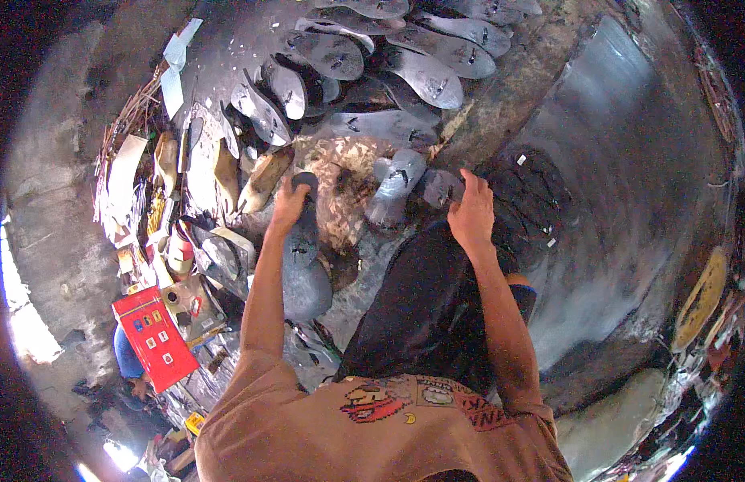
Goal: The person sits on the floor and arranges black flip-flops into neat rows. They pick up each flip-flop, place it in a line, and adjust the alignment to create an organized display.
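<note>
My left hand (290, 202) grips one end of a long dark-grey sandal sole (305, 277), which stretches down beside my left forearm. A small dark strap piece shows partway along it. My right hand (473, 210) is raised over my knee with its fingers stretched out. Beside its fingertips lies a dark-grey sole piece (441, 189); whether they touch I cannot tell. A shiny grey sandal (398, 183) with a dark strap piece rests between my hands, in front of a worn, pale brown block (336, 181).
Several grey sandal soles (328, 55) lie in overlapping rows on the far floor. Wooden shoe lasts (264, 178), scraps and a red box (157, 337) crowd the left. Black straps with white tags (541, 193) lie on the right floor, near a grey sheet (605, 68).
</note>
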Demonstrator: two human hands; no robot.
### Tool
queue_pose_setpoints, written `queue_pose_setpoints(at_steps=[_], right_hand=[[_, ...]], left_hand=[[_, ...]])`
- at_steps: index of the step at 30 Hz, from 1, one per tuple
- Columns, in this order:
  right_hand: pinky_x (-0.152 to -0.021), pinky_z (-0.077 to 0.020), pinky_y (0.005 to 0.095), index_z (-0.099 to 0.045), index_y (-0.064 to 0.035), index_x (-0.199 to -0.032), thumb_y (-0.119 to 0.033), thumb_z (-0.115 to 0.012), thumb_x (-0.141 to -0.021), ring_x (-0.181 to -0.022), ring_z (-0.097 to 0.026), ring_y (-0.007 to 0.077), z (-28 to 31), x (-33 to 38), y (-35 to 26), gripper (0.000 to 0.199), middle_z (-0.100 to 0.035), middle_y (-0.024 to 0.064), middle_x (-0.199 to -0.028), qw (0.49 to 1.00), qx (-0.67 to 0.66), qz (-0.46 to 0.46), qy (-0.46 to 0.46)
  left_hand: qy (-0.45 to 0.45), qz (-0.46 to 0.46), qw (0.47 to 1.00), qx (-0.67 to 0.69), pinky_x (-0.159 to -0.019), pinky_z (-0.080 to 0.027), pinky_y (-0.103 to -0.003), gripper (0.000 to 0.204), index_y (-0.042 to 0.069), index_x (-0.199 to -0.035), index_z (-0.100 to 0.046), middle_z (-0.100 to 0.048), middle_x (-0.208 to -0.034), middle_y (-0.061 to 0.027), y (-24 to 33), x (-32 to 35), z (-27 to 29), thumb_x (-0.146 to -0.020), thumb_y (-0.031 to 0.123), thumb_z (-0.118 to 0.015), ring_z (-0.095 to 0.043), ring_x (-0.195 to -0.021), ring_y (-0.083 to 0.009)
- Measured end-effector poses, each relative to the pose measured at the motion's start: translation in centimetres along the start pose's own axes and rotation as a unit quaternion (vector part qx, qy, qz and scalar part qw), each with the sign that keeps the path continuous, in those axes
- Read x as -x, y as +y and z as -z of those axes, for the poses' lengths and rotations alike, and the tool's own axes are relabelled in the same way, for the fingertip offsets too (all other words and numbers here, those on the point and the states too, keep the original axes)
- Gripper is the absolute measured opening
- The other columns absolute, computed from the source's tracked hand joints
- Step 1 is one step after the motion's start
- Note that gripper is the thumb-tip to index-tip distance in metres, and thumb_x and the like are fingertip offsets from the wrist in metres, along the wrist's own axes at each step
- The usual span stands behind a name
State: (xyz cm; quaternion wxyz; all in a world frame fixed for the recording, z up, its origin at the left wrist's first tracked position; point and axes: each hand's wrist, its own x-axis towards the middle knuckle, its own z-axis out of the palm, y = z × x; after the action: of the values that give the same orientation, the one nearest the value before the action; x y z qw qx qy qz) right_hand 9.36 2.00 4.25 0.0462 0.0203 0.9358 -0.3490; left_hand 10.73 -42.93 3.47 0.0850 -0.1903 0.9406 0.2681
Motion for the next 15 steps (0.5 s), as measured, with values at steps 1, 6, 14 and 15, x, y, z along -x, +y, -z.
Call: queue_pose_setpoints(at_steps=[1,6,14,15], right_hand=[[-0.103,-0.0500,0.0521,-0.049,-0.0083,-0.146,-0.006,-0.070,-0.087,-0.120,-0.060,0.0452,0.1,0.0,-0.3,0.063,-0.062,0.0220,-0.127,1.000,0.006,0.010,0.012],[-0.097,-0.0543,0.0508,-0.060,-0.0110,-0.136,-0.011,-0.074,-0.091,-0.113,-0.066,0.0415,0.5,-0.7,4.0,0.047,-0.068,0.0181,-0.125,0.998,-0.003,-0.061,0.029],[-0.106,-0.0499,0.0522,-0.061,-0.0135,-0.144,-0.015,-0.067,-0.100,-0.119,-0.065,0.0452,-1.6,-1.6,5.4,0.044,-0.072,0.0204,-0.125,0.986,-0.164,0.002,-0.014],[-0.107,-0.0492,0.0523,-0.060,-0.0143,-0.145,-0.016,-0.065,-0.102,-0.119,-0.064,0.0459,-1.7,-2.0,5.5,0.044,-0.072,0.0205,-0.125,0.987,-0.162,0.010,-0.011]], left_hand=[[-0.009,-0.058,0.994,-0.092,-0.100,-0.051,-0.053,0.068,-0.009,-0.142,-0.047,-0.062,-0.127,-0.0307,-0.2,-0.2,-1.2,-0.097,0.035,-0.071,-0.062,-0.112,-0.0477],[0.091,-0.188,0.974,-0.086,-0.108,-0.046,-0.052,0.066,-0.002,-0.138,-0.056,-0.063,-0.128,-0.0270,16.0,3.7,-7.3,-0.090,0.035,-0.083,-0.059,-0.122,-0.0434],[-0.107,0.046,0.939,0.322,-0.068,-0.053,-0.030,0.033,0.002,-0.117,-0.069,-0.070,-0.098,0.0000,22.4,5.8,-2.5,-0.095,0.022,-0.082,-0.066,-0.082,-0.0134],[-0.132,0.113,0.915,0.364,-0.061,-0.051,-0.027,0.033,0.003,-0.119,-0.067,-0.069,-0.098,0.0000,23.4,5.5,-0.4,-0.095,0.022,-0.081,-0.062,-0.076,-0.0106]])
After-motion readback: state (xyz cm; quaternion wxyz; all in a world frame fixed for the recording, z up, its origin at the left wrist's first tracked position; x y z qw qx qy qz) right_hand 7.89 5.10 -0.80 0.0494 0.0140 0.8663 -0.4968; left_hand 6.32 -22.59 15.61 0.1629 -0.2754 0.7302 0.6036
